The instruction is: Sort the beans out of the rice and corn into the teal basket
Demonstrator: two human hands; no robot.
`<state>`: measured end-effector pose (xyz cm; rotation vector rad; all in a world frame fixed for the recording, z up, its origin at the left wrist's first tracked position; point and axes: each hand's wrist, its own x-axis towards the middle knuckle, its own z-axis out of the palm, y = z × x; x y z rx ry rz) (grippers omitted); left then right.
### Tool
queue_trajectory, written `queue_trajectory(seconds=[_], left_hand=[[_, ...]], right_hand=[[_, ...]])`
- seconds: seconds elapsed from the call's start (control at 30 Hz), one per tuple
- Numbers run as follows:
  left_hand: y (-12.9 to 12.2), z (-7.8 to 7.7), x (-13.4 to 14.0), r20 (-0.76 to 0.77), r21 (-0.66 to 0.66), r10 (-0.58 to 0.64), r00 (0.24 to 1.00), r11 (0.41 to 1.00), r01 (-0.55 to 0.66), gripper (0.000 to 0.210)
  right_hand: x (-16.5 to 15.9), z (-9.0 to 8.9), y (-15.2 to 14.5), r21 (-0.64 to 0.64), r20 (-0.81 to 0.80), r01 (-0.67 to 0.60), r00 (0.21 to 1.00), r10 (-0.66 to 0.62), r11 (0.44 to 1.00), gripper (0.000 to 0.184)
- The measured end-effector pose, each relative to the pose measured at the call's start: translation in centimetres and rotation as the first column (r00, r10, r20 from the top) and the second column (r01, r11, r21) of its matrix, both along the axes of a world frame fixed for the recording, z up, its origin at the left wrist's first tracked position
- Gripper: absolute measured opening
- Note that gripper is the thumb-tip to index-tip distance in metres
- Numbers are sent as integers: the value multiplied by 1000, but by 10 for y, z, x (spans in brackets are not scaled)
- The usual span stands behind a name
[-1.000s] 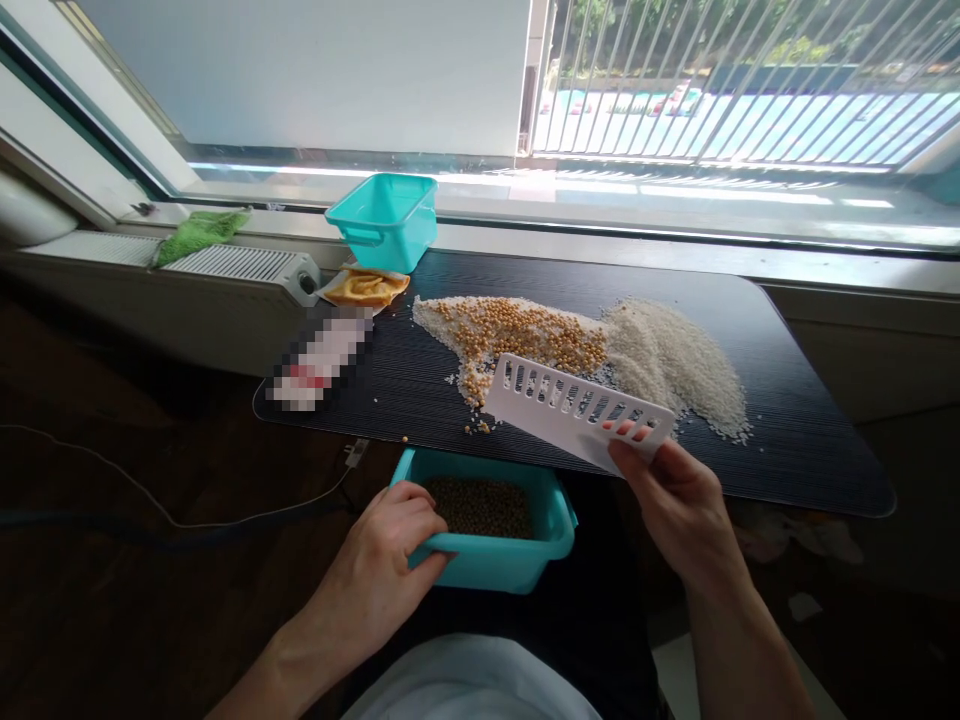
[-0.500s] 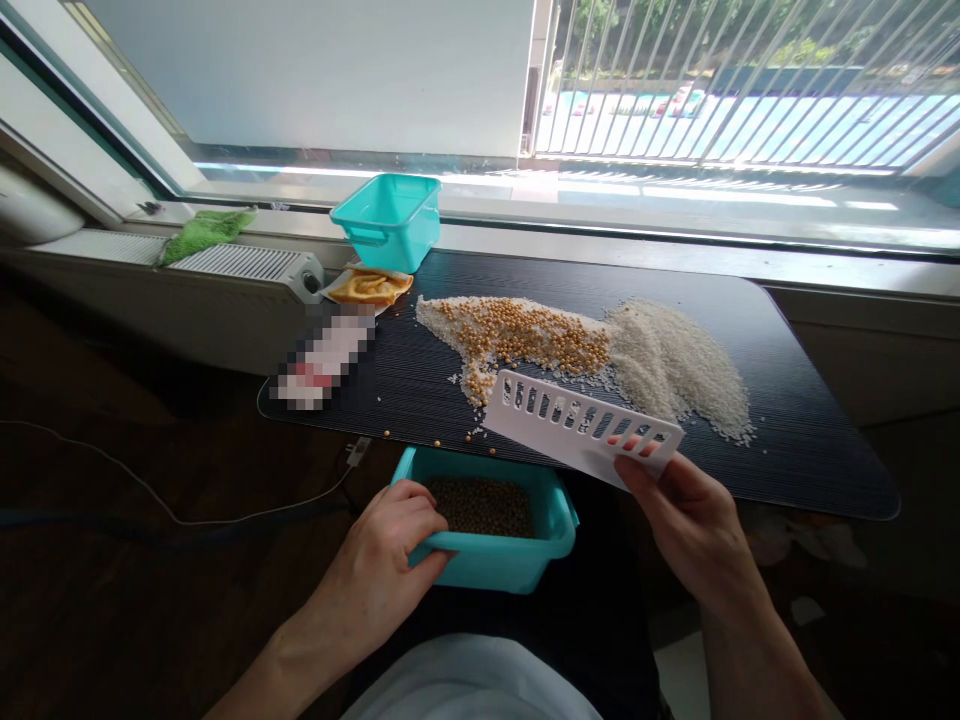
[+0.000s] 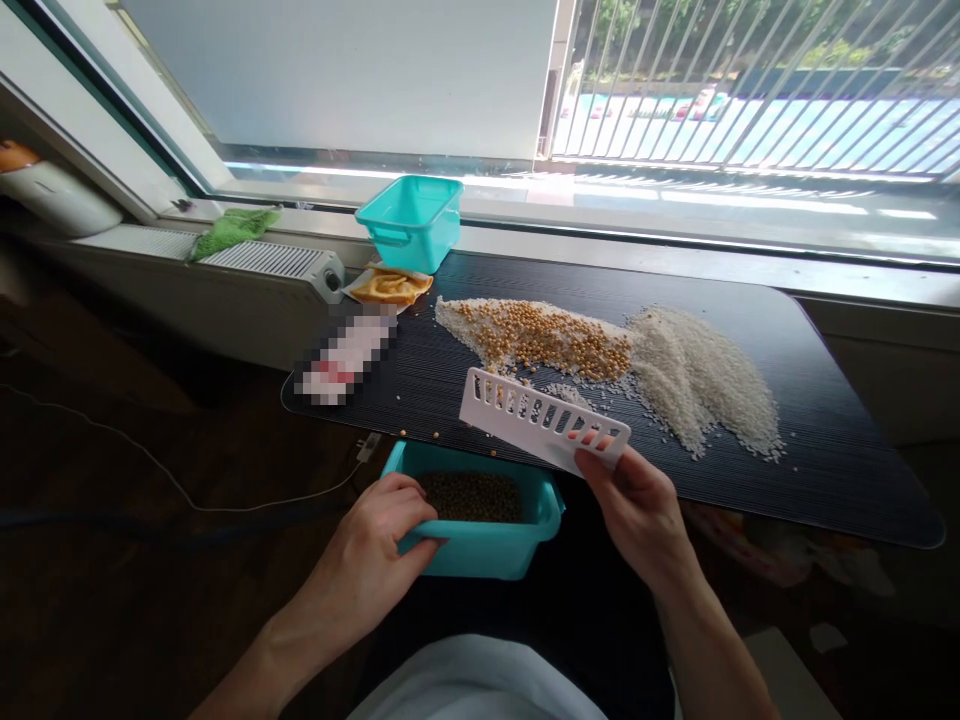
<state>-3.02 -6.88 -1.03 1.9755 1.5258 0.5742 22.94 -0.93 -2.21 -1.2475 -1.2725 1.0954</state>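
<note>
**Plenty Out of My Sight**

On my head feed, a blocky pixelated patch (image 3: 346, 362) blots out whatever lies at the left end of the dark table (image 3: 832, 460). The left hand (image 3: 382, 525) covers a corner of the lower teal tub (image 3: 487, 552), some fingertips lost over the rim. Across to the slotted white strip (image 3: 517, 430): it screens grains behind it and part of the right hand (image 3: 641, 500). Both forearms (image 3: 289, 645) and the pale shirt (image 3: 472, 685) run off the bottom. A white-and-orange object (image 3: 64, 195) is cropped at left. Below right, pale shapes (image 3: 780, 560) are too dim for me to name.
</note>
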Motion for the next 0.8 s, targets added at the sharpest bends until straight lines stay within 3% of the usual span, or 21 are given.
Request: queue_trajectory(seconds=[0.3,0.43,0.57,0.8], left_hand=[[2,-1,-10,17,-2,34,999,999,-34,17],[1,1,-14,18,0,65,998,998,-65,17],[-1,5,-19,5,8,88,996,996,-88,16],[-5,4,-35,-28,64,137,990,989,-135,16]], right_hand=[[-10,7,-11,2,53,-129,990,128,992,26],[-20,3,-2,10,11,-107,994,107,994,26],[-31,1,8,-13,2,-171,985,171,985,26],[-55,8,21,55,96,-227,971,221,972,27]])
